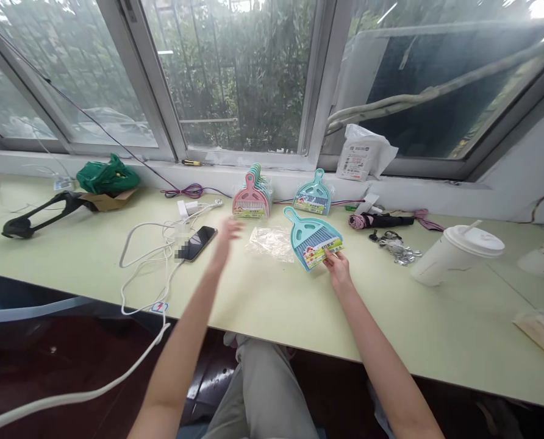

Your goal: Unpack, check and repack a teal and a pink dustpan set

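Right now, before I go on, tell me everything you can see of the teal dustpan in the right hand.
The teal dustpan looks like plastic, with a looped handle, two darker rounded shapes and bluish bristles across its pan. A printed yellow-green card covers part of the wide edge, where the right hand grips it. Its handle points away and left, beside crumpled clear wrapping. Whether it touches the table is unclear.

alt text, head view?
A person's right hand holds a teal dustpan-and-brush set by its labelled edge; the blurred left hand is near a phone and clear plastic on a pale table. More sets, including a pink one, stand below a window.
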Tool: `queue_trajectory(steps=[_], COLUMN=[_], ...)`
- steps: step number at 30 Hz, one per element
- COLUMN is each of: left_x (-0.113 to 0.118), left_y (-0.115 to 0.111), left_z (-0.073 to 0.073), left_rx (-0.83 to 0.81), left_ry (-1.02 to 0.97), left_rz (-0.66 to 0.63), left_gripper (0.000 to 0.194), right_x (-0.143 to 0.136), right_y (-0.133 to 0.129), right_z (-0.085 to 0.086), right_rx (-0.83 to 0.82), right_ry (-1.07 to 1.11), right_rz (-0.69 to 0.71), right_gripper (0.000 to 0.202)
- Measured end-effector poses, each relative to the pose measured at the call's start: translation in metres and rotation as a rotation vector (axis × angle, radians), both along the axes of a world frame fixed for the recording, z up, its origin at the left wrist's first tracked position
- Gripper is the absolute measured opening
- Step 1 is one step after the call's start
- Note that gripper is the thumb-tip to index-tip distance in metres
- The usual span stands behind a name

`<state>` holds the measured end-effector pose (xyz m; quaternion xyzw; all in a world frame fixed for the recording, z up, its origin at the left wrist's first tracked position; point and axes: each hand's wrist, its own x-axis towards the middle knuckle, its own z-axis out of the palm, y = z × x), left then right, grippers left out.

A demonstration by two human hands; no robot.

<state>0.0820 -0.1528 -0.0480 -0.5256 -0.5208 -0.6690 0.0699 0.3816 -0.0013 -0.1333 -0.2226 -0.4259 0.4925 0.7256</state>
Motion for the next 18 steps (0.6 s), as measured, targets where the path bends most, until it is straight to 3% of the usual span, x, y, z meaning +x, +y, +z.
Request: queue_trajectory(steps=[3,5,8,12,14,18], left_x=[0.088,0.117,0.120,0.099,0.094,0.101], left_y=[0.067,0.101,0.129,0.139,0.141,0.143], left_z=[-0.026,-0.039,-0.048,-0.055,-0.059,-0.069], left_rx=[-0.232,-0.288,-0.250,-0.162,-0.144,-0.204], left_ry=[0.049,-0.090,-0.235,-0.127,-0.052,0.088], left_rz=[-0.658,-0.885,-0.815,-0.723,-0.668,-0.593], left_gripper=[0.042,0.058,0.059,0.053,0.051,0.046], right_x=[-0.012,-0.013,0.000,0.043,0.066,0.089], right_y=[-0.007,-0.008,-0.001,0.012,0.017,0.013], right_z=[0.002,0.003,0.004,0.006,0.002,-0.003], right_rx=[0.068,0.070,0.007,-0.092,-0.155,-0.167], right_ry=[-0.007,-0.070,-0.273,-0.428,-0.492,-0.705], right_rz=[0.018,0.041,-0.043,-0.678,-0.890,-1.024], right_gripper=[0.048,0.049,0.043,0.042,0.038,0.019])
